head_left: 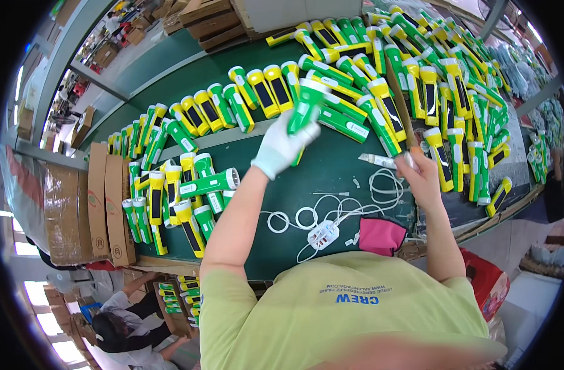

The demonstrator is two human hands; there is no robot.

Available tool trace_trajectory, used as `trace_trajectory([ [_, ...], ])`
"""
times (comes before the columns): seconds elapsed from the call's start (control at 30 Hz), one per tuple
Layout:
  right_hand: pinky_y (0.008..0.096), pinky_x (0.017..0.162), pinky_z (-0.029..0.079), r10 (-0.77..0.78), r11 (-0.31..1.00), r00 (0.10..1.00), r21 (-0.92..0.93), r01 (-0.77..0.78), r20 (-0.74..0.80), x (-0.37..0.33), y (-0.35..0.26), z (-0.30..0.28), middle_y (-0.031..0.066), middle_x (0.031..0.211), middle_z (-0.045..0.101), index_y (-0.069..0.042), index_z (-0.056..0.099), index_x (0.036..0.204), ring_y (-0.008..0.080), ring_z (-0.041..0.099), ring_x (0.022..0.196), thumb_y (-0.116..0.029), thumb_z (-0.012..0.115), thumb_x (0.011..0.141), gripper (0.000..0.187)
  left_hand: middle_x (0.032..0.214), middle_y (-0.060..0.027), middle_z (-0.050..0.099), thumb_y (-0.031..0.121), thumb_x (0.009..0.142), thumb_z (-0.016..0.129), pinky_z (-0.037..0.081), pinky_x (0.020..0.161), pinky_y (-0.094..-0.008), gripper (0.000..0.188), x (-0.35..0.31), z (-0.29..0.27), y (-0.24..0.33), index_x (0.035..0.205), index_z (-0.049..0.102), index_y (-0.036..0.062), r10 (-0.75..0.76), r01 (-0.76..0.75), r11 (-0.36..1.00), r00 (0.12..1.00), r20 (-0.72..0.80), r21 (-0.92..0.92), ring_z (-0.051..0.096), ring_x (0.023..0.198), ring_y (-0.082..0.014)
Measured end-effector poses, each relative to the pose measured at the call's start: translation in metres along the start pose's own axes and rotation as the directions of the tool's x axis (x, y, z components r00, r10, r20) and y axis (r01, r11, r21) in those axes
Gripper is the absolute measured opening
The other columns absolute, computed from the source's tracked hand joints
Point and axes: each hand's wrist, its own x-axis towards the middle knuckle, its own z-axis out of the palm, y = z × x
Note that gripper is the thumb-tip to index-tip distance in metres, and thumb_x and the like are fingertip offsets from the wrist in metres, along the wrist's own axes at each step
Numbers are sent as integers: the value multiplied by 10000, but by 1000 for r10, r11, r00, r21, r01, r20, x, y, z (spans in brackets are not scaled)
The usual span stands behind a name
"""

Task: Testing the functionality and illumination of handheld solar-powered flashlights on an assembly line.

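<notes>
My left hand [285, 143], in a white glove, is closed round a green flashlight [308, 102] with a pale head. The flashlight is raised over the green table, head toward the far side, and slightly blurred. My bare right hand [422, 179] is closed at the right, with its fingers on the end of a narrow whitish thing [377, 160] whose kind I cannot make out. White cable loops [390, 185] lie just below it. Beyond both hands runs a row of green and yellow flashlights [257, 92], some showing dark panels.
More flashlights lie piled on the right [457, 117] and grouped at the left [171, 191]. A white power strip [323, 234] and a pink cloth pouch [382, 235] lie near my body. Cardboard pieces [106, 203] stand at the left edge. Another person [131, 324] works at lower left.
</notes>
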Motion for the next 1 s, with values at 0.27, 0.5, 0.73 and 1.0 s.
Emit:
trace_trajectory([
  [0.27, 200, 576, 444, -156, 852, 985, 514, 97, 73, 25, -63, 69, 14, 927, 648, -32, 625, 1172, 44, 588, 744, -239, 665, 915, 333, 931, 22, 564, 166, 685, 772, 410, 696, -367, 543, -62, -8, 89, 1204, 626, 233, 648, -481, 308, 737, 189, 821, 562, 817, -196],
  [0.5, 231, 425, 394, -674, -85, 679, 883, -461, 290, 59, -46, 6, 93, 885, 600, -42, 552, 1128, 95, 490, 537, -406, 551, 941, 408, 1142, -116, 602, 81, 780, 752, 454, 905, -373, 580, -80, -52, 55, 1306, 511, 38, 369, -171, 917, 708, -602, 361, 582, 1007, -248],
  [0.73, 180, 489, 362, -86, 920, 995, 387, 60, 50, 46, -61, 52, -52, 713, 563, -29, 681, 1016, 12, 483, 616, -251, 750, 847, 287, 1053, -80, 667, 133, 937, 618, 482, 909, -301, 212, -80, -35, 31, 1125, 642, 38, 138, -168, 985, 899, -415, -37, 634, 982, -173],
  [1.0, 184, 586, 405, -125, 979, 981, 177, 98, 147, 19, -75, 60, -25, 820, 585, -20, 614, 1154, 9, 506, 709, -175, 769, 832, 390, 1046, -129, 650, 302, 762, 774, 492, 775, -413, 518, -57, 50, 60, 1176, 574, 64, 544, -510, 726, 837, 69, 461, 635, 911, -318],
])
